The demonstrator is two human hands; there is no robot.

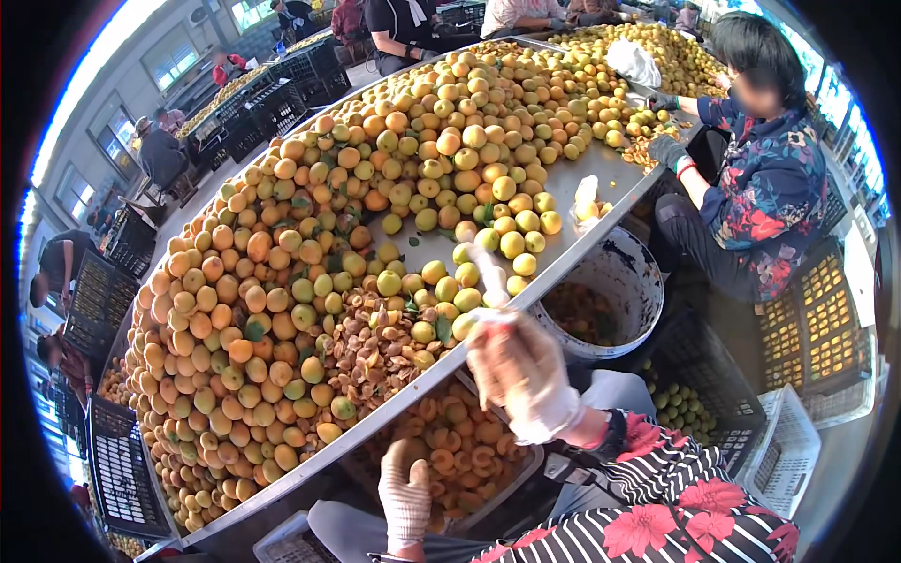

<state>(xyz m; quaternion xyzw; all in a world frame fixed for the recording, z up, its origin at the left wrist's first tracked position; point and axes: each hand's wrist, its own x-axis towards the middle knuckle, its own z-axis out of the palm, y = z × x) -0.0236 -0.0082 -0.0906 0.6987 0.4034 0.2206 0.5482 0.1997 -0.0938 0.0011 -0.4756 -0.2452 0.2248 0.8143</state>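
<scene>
My left hand (405, 497), in a pale knitted glove with brown-stained fingertips, is open beside the bin of halved apricots (479, 460) below the table edge. Its thumb stands apart from the fingers, and I see nothing held. Over the metal table's front rim, my gloved right hand (524, 380) is closed and blurred by motion. A pale, narrow shape (488, 272) juts up from it, with a bit of red at its base; I cannot make out what it is. Whole apricots (272, 310) are heaped across the table. A pile of brown apricot pits (375, 342) lies near the rim.
A white bucket (648, 291) with dark residue stands under the table edge. Right of my lap are a black crate (704, 375) holding green fruit and a white basket (784, 450). A gloved co-worker (751, 178) sits at the far right. Another black crate (122, 469) stands left.
</scene>
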